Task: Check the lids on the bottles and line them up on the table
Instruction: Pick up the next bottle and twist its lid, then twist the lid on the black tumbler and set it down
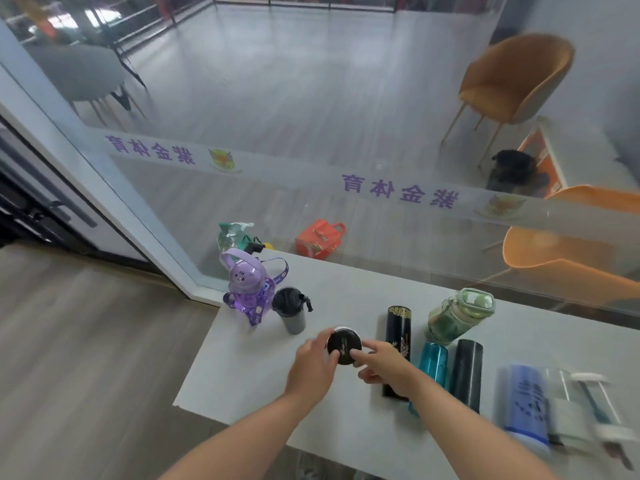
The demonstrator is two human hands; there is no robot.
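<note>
Your fingers (335, 355) on both hands close around one round black lid (344, 345), seen from straight above. Your left hand (313, 367) grips its left edge, and your right hand (382, 367) pinches its right edge with thumb and forefinger. This two-sided hold suits twisting a cap to test whether it is tight. The bottle under the lid is hidden by the lid and your hands, so its body cannot be described; it stands upright near the front middle of the white desk (346, 278).

To the left and farther back, two bottles already stand upright, just beside each other: a purple bottle (246, 289) with a rabbit face, handle and strap, then a grey bottle with a black cap (291, 310). They look like the start of the row, and the bottle in your hands sits in line to join them next.

To your right, the remaining bottles lie on their sides, close together, probably waiting to be checked: a tall black bottle with gold trim (398, 336), a green bottle with a pale lid (459, 315), a teal bottle (433, 362), a dark cylinder (467, 372), and a blue bottle (524, 403) with a clear-lidded one (571, 407) at the blurred far right edge.

Behind the desk, a glass wall (311, 133) with purple lettering shows orange chairs (516, 77) beyond.
</note>
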